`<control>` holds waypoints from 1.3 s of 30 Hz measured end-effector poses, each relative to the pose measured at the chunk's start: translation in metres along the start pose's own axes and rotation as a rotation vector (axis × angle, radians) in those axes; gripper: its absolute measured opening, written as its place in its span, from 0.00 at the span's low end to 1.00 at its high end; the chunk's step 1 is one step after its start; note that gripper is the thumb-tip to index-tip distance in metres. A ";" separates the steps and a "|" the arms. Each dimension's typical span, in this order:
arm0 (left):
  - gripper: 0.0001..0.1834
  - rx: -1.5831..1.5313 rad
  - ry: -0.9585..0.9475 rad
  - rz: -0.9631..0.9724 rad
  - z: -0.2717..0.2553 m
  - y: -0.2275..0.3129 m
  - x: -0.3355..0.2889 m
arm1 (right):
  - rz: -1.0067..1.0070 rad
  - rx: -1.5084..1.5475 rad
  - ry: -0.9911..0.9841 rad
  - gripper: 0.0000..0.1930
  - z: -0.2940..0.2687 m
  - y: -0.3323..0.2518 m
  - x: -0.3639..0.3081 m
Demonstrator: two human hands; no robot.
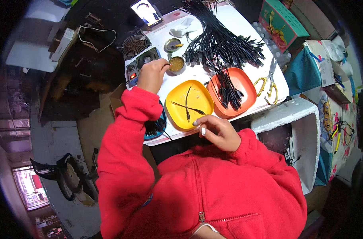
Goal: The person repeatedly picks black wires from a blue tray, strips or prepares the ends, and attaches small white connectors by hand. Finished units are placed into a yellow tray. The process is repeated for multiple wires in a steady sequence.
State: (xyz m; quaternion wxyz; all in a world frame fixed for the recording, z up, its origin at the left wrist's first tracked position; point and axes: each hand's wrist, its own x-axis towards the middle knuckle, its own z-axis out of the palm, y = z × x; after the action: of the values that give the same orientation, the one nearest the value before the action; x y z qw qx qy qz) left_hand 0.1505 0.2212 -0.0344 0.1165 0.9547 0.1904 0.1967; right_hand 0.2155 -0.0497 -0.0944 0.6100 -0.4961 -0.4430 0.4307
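Note:
My left hand (151, 75) is closed in a pinch at the rim of a small round pot (176, 72) holding a yellowish-brown substance; whatever its fingertips grip is too small to make out. My right hand (221, 133) hovers at the near right edge of a yellow tray (174, 93), fingers loosely bent and apart, with white coverings on some fingertips. Nothing shows in it. Two short black cables (188, 104) lie crossed in that tray. Beside it, an orange tray (249, 89) carries a bundle of black cables with connector ends (229, 89).
A large heap of black cables (217, 40) covers the table's far side. Scissors (271, 81) with yellow handles lie at right. Behind my left hand stand a box with a lit red switch (133, 75) and a fan (132, 45). A white foam box (308, 135) sits at right.

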 end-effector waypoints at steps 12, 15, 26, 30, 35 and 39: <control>0.04 0.192 -0.080 0.058 0.057 -0.032 0.023 | 0.046 -0.050 -0.048 0.09 -0.018 0.010 0.010; 0.03 0.253 -0.100 0.081 0.059 -0.030 0.025 | 0.039 -0.046 -0.040 0.09 -0.019 0.012 0.010; 0.04 0.138 -0.007 0.031 0.046 -0.026 0.022 | 0.023 -0.009 -0.030 0.08 -0.017 0.005 0.005; 0.05 0.023 0.141 0.052 0.013 -0.028 0.011 | 0.080 -0.038 -0.049 0.08 -0.018 0.001 0.000; 0.05 0.081 0.186 -0.046 -0.023 -0.055 0.000 | 0.110 -0.022 -0.045 0.07 -0.012 0.003 -0.004; 0.05 0.127 0.138 -0.103 -0.032 -0.084 0.000 | 0.110 -0.072 -0.059 0.07 -0.009 0.002 -0.003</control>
State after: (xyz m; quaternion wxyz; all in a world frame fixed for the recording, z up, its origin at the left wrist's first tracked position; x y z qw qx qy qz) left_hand 0.1106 0.3015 -0.0306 0.0521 0.9334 0.2587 0.2431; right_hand 0.2235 -0.0546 -0.0977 0.5537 -0.5284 -0.4480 0.4621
